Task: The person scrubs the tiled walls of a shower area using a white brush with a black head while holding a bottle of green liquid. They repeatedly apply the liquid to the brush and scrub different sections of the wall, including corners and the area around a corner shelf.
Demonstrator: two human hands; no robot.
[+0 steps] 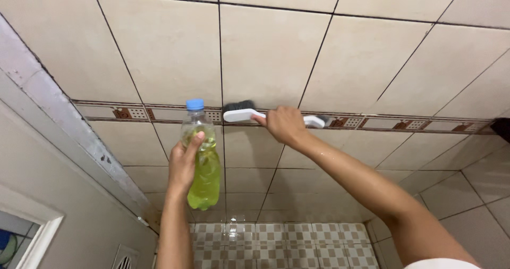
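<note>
My left hand (183,163) grips a clear plastic bottle (202,160) with a blue cap, upright and mostly filled with yellow-green liquid. My right hand (284,124) holds the white handle of a scrubbing brush (241,111), whose dark bristles press against the beige tiled wall (265,51) at the patterned border strip. The bottle sits just left of the brush head, not touching it. My right forearm looks wet.
A brown patterned border strip (404,123) runs across the wall. Checkered floor tiles (281,245) lie below. A grey door frame (69,125) slants down the left, with a white-framed panel (32,226) and a vent grille (126,258) at lower left.
</note>
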